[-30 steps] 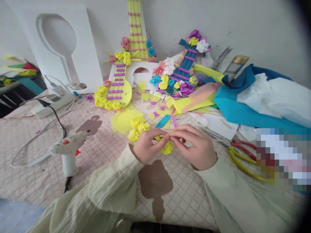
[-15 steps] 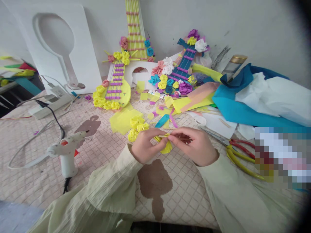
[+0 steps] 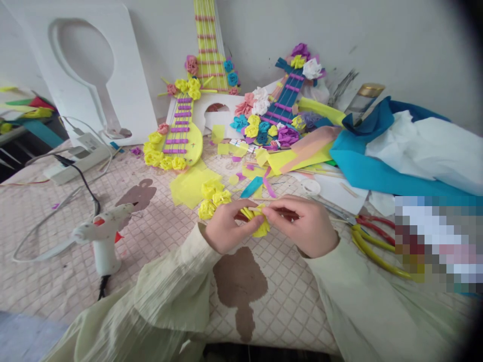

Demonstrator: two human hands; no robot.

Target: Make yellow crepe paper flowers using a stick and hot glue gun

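A ruffled bright-yellow paper piece [image 3: 261,229] sits pinched between the left hand [image 3: 228,226] and right hand [image 3: 309,223] above a beige diamond-patterned tablecloth [image 3: 181,264]; watching remotely, I see more folds exposed than half a second ago, suggesting ongoing shaping.

Held flower [image 3: 261,228]: I log yellow.
Tabletop [image 3: 162,231]: beige, brown diamond grid.
Glue gun [image 3: 105,254], toward left edge: white, red trigger [image 3: 118,236].
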